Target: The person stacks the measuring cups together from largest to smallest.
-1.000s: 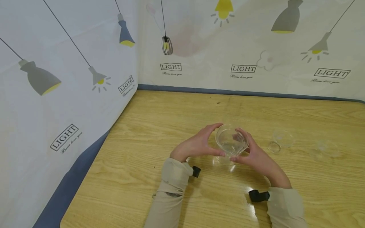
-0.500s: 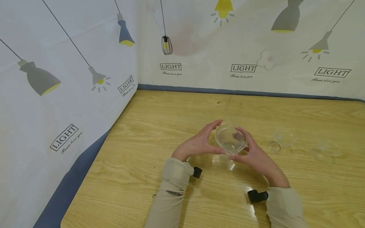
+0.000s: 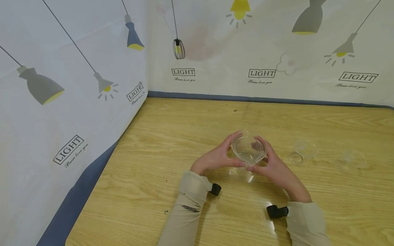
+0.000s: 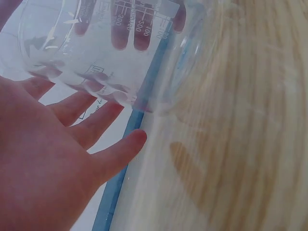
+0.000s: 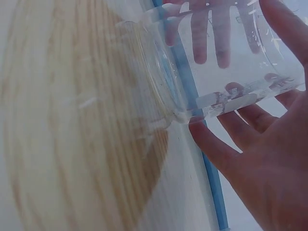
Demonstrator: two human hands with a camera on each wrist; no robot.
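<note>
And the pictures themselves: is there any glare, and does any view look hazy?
Head view: white glare on the table, below the beaker in the image; left wrist view: hazy, table surface soft; right wrist view: also hazy, with small highlights on the beaker.

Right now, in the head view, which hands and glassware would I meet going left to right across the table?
Left hand, clear beaker, right hand, clear glass piece with a round rim, fainter clear glass piece whose shape is hard to tell.
</note>
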